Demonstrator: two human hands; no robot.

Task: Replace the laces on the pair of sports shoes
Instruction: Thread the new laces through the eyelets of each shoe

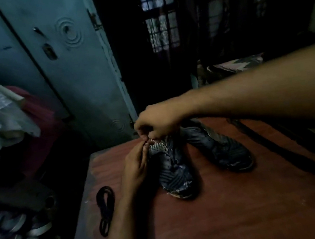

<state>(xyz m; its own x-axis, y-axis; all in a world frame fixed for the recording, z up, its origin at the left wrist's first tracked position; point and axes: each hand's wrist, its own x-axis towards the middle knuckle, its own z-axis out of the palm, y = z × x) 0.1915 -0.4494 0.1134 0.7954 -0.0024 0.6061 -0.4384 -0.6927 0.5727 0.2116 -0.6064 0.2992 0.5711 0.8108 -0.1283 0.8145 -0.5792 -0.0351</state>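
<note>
On a reddish-brown table stand two dark sports shoes, toes toward the camera. Both hands work at the collar of the left shoe: the right hand reaches in from the right, fingertips curled and pinching something small there, and the left hand meets it from below, fingers bent to the same spot; whether that is a lace end is too dim to tell. The right shoe lies just beside, untouched. A coiled black lace rests near the table's left edge

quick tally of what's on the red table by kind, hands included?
Shoes: 2, near shoe and far shoe
Coiled dark lace bundles: 1, lace bundle, at the table left edge
Hands: 2, left hand and right hand, both at the near shoe's collar
Total: 5
</note>
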